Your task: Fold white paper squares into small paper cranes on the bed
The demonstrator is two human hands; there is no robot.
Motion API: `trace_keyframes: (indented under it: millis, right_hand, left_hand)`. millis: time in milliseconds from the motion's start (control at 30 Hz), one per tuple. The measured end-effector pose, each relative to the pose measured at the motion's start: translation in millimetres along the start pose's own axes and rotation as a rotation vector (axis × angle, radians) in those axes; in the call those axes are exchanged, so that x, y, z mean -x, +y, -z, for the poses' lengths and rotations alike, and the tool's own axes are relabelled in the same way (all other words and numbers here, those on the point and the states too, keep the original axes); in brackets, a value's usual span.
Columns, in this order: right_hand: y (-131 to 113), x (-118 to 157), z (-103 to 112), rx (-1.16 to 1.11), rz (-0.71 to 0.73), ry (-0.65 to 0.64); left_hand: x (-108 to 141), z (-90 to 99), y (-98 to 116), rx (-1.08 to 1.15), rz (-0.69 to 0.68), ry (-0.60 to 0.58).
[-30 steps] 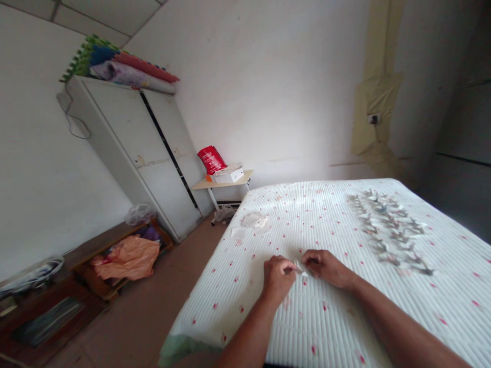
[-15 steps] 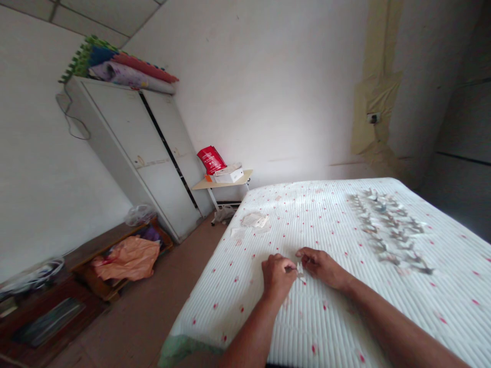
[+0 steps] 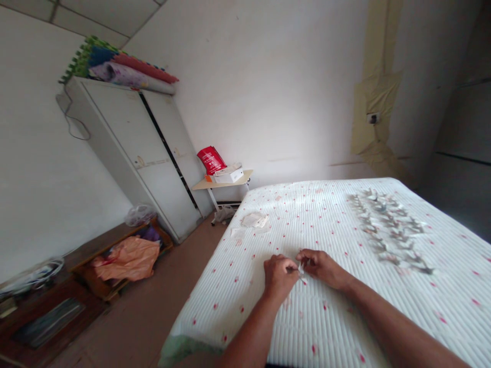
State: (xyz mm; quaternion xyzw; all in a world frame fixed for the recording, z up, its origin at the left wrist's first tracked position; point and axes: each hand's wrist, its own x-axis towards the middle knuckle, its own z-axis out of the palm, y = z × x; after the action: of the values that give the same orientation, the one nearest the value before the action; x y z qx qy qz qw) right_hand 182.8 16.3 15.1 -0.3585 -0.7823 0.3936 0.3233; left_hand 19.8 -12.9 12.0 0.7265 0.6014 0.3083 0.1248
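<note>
Over the ribbed bedspread, my left hand point(image 3: 280, 275) is closed, its thumb and forefinger pinching a small white piece of folded paper point(image 3: 302, 276). My right hand point(image 3: 320, 266) curls in from the other side, fingertips closed at the paper's upper edge. Between the fingers, much of the paper is hidden and its exact shape is too small to make out. Off to the right, several small folded paper figures point(image 3: 391, 222), crane-like with pointed ends, stand in rows on the bed.
A white dotted bedspread point(image 3: 291, 327) covers the bed. Flat papers with clear plastic point(image 3: 255, 221) lie near its left edge. Beyond stands a small table point(image 3: 241, 180) bearing a white box point(image 3: 230, 175) and a red bag point(image 3: 210, 160). A grey cabinet point(image 3: 153, 158) and low wooden furniture point(image 3: 86, 271) are left.
My left hand has shifted slightly right, toward my right hand. The folded paper has tilted a little between the fingers, and my right fingertips are now closer on it.
</note>
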Motion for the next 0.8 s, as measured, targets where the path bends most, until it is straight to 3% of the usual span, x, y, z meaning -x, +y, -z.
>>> trace_keyframes:
  millis: [233, 400, 500, 800]
  right_hand:
    - [1.3, 0.1, 0.8, -0.038, -0.007, 0.018]
    - [2.5, 1.2, 8.7, 0.188, 0.102, 0.147]
    - [3.3, 1.9, 10.3, 0.335, 0.167, 0.091]
    - [-8.0, 3.6, 6.8, 0.593, 0.145, 0.014]
  left_hand:
    - [-0.8, 1.1, -0.1, -0.007, 0.016, -0.022]
    - [-1.3, 1.9, -3.1, 0.066, -0.010, -0.001]
    - [-1.8, 1.2, -5.0, 0.090, -0.002, -0.006]
    - [-1.1, -1.2, -14.2, 0.268, 0.037, -0.019]
